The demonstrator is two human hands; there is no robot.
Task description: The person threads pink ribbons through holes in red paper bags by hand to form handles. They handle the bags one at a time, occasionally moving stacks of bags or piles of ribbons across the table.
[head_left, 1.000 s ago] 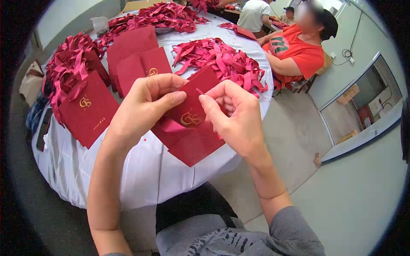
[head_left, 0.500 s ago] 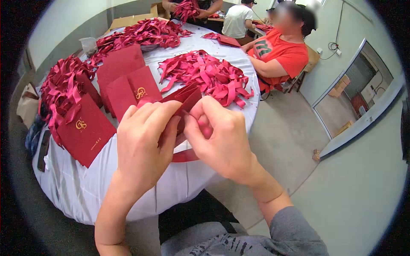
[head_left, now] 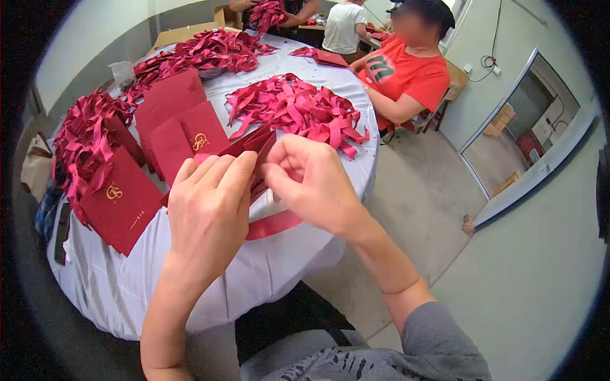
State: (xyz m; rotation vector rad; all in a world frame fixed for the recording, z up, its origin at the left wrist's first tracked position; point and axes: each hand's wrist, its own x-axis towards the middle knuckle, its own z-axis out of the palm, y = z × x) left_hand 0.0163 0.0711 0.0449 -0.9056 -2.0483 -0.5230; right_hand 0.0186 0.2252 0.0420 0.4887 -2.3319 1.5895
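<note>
Over the table's near edge, my left hand (head_left: 210, 216) is closed around a dark red paper bag (head_left: 252, 141), mostly hidden by my fingers. My right hand (head_left: 314, 181) pinches at the bag's top edge, thumb against forefinger. A red ribbon (head_left: 276, 226) loops below both hands and passes behind the right one; its end seems to be in my right fingers, though they hide it. To the left lie flat red bags with a gold logo (head_left: 121, 209), and more red bags (head_left: 171, 114) are stacked behind my left hand.
A white-clothed round table (head_left: 254, 289) carries a loose ribbon pile (head_left: 298, 108), a larger ribbon heap (head_left: 203, 54) at the back and ribbon-handled bags (head_left: 89, 136) at left. A dark phone (head_left: 61, 235) lies by the left edge. A person in a red shirt (head_left: 406, 76) sits at right.
Both hands have shifted slightly left in view as the camera turned a little. My right hand has turned at the bag's edge, and more of the ribbon loop shows below.
</note>
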